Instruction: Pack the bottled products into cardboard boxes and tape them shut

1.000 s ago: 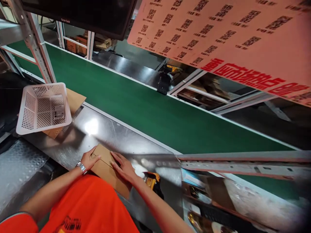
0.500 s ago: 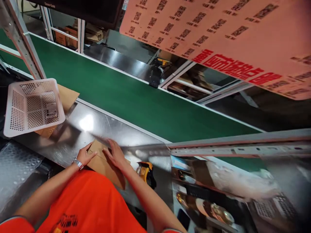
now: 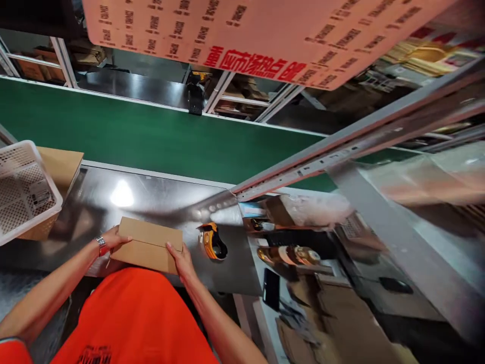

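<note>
A flat brown cardboard box (image 3: 146, 246) with its flaps folded closed is held between my two hands, close to my body at the front of the metal table. My left hand (image 3: 115, 239) grips its left end, thumb on top. At the right end my right hand (image 3: 181, 259) is closed on it, its thumb on the upper face and the other fingers largely out of sight. To the right of the box, a yellow and black tape dispenser (image 3: 212, 242) lies on the tabletop, apart from both hands.
Beyond the metal table (image 3: 159, 194) runs a green conveyor belt (image 3: 151, 136). A white perforated basket (image 3: 49, 189) rests on cardboard at the left. A metal post (image 3: 288, 154) slants across the right, beside rolls of tape (image 3: 288, 255) and a dark phone (image 3: 271, 288). A pink code sheet (image 3: 212, 30) hangs above.
The box has turned from a slanted pose to lying nearly crosswise. My right hand has moved from its top to its right end. My view has swung to the right.
</note>
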`<control>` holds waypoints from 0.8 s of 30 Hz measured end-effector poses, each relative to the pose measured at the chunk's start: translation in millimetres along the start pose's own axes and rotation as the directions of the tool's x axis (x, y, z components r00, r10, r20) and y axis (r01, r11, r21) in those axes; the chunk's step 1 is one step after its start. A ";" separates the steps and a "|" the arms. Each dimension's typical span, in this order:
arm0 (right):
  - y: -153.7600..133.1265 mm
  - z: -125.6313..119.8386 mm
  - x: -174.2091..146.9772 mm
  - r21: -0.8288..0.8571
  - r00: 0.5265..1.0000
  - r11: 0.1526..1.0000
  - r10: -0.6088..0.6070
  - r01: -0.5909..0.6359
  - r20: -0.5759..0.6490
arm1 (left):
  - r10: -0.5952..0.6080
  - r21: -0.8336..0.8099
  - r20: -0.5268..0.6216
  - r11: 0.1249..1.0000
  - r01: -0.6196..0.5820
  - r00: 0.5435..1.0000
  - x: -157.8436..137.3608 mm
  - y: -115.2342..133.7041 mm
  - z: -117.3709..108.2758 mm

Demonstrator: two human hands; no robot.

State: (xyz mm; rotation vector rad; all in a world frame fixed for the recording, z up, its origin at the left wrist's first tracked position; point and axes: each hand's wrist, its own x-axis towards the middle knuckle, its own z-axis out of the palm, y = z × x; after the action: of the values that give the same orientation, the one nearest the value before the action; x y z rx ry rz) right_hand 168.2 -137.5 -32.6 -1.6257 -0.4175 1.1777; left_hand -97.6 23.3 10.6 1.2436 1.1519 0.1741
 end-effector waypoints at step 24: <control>24.8 -164.1 78.8 -0.667 0.905 0.745 -0.293 0.014 -0.308 | 0.024 0.027 -0.072 0.999 -0.022 0.997 27.0 14.3 16.1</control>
State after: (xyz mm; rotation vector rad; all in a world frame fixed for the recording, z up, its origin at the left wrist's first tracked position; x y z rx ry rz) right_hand 336.3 -176.1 -95.9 -2.3257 -0.7430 0.5467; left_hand -66.3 36.3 4.4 1.2826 1.2060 0.2231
